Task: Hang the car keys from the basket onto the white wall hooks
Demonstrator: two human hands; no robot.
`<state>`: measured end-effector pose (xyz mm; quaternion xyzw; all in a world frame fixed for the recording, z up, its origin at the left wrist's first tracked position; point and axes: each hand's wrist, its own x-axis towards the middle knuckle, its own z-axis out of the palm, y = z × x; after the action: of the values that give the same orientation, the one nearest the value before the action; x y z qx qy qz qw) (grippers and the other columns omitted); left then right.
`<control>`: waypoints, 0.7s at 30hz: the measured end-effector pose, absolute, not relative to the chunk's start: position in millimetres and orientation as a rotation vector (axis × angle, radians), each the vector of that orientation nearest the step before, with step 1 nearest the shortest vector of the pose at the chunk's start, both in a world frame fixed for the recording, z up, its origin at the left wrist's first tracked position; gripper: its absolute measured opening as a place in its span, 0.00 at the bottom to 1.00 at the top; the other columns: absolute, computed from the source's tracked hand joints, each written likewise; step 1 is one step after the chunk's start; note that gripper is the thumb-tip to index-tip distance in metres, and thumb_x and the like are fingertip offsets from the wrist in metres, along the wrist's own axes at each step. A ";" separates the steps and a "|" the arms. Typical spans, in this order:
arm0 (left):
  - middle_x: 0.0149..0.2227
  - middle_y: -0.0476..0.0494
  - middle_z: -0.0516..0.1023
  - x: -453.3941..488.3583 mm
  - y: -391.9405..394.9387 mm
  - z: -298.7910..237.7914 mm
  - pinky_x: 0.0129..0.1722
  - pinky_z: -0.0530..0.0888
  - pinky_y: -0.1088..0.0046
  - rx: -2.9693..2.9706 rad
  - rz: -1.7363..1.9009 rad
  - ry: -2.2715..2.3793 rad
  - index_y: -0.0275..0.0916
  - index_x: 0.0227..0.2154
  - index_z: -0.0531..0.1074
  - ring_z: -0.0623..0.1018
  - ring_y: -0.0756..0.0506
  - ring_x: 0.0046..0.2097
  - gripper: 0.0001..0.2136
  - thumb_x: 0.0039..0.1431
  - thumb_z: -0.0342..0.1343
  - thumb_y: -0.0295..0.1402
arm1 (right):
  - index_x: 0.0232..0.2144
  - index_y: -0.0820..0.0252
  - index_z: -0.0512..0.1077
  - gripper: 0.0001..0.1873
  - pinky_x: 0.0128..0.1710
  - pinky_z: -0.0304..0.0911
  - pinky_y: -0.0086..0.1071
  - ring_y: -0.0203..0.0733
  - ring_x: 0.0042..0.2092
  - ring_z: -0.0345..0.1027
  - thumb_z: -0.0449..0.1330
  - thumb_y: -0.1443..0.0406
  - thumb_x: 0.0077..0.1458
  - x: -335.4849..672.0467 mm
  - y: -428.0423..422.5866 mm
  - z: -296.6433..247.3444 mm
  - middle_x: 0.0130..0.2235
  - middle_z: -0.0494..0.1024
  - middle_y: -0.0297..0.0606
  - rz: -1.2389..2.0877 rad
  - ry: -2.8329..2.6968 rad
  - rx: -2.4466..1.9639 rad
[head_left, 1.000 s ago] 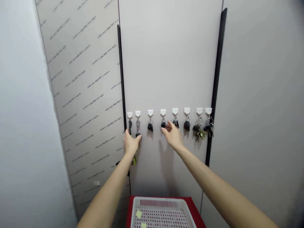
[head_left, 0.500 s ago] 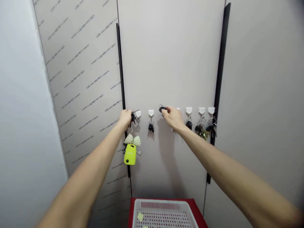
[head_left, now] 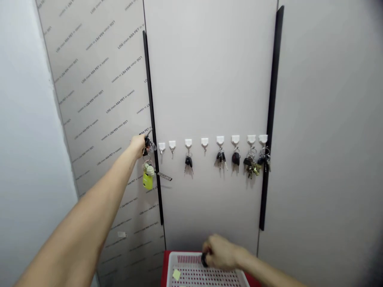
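Note:
My left hand (head_left: 138, 146) is closed around a bunch of keys (head_left: 147, 145) just left of the dark door handle. A yellow-green key fob (head_left: 148, 181) with a pale bow dangles from the bunch, and a flat dark strip (head_left: 164, 176) sticks out to the right. Low down, my right hand (head_left: 221, 252) grips a black car key (head_left: 204, 260) over the back part of a white plastic basket (head_left: 171, 265). Motion blurs this hand, and its fingers partly cover the key.
White hooks (head_left: 204, 141) run in a row across the pale door panel (head_left: 209, 79). Several carry keys (head_left: 188, 161). Long dark handles stand at both sides (head_left: 151, 87), (head_left: 271, 119). Under the basket is a red surface (head_left: 165, 271); a yellow paper note (head_left: 176, 274) lies inside it.
My right hand has come down from the hook row to the basket with the black key. My left hand has shifted left, away from the hooks, with its keys swinging.

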<state>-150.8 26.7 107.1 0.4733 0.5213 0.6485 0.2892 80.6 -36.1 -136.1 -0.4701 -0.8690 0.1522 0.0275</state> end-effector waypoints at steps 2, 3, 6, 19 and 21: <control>0.09 0.54 0.57 -144.2 16.7 108.0 0.09 0.54 0.83 1.275 1.705 1.179 0.35 0.17 0.58 0.57 0.56 0.11 0.04 0.42 0.39 0.26 | 0.23 0.57 0.71 0.14 0.18 0.49 0.22 0.31 0.22 0.59 0.48 0.67 0.33 86.5 -41.6 -165.6 0.20 0.71 0.32 0.459 -2.684 -1.493; 0.10 0.53 0.58 -138.6 9.8 104.5 0.09 0.53 0.83 1.306 1.671 1.102 0.35 0.18 0.59 0.58 0.56 0.11 0.04 0.41 0.40 0.26 | 0.23 0.57 0.71 0.13 0.19 0.50 0.22 0.32 0.22 0.60 0.49 0.68 0.33 88.5 -42.2 -172.6 0.21 0.71 0.32 0.479 -2.688 -1.503; 0.12 0.53 0.60 -116.3 -13.7 75.7 0.10 0.55 0.83 1.434 1.581 1.050 0.35 0.23 0.61 0.60 0.55 0.13 0.05 0.39 0.43 0.28 | 0.21 0.60 0.71 0.12 0.20 0.52 0.23 0.33 0.23 0.61 0.49 0.69 0.34 87.3 -32.0 -153.9 0.20 0.71 0.34 0.587 -2.624 -1.431; 0.30 0.47 0.68 -47.6 -71.7 -116.9 0.33 0.62 0.78 1.774 1.126 1.283 0.38 0.32 0.63 0.67 0.51 0.33 0.13 0.48 0.36 0.36 | 0.36 0.63 0.59 0.22 0.32 0.56 0.32 0.38 0.31 0.62 0.51 0.58 0.36 18.9 46.6 24.1 0.30 0.69 0.39 0.265 -1.500 -1.282; 0.32 0.47 0.68 -49.8 -78.2 -128.1 0.35 0.61 0.77 1.872 1.010 1.339 0.39 0.34 0.63 0.66 0.50 0.36 0.14 0.49 0.35 0.37 | 0.37 0.63 0.58 0.22 0.30 0.57 0.31 0.35 0.28 0.62 0.50 0.60 0.37 22.5 47.3 20.4 0.28 0.69 0.37 0.291 -1.452 -1.226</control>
<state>-49.8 -78.2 -128.1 0.7084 0.5066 0.3823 0.3090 22.5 47.3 20.4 -0.5227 -0.6193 0.1240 0.5725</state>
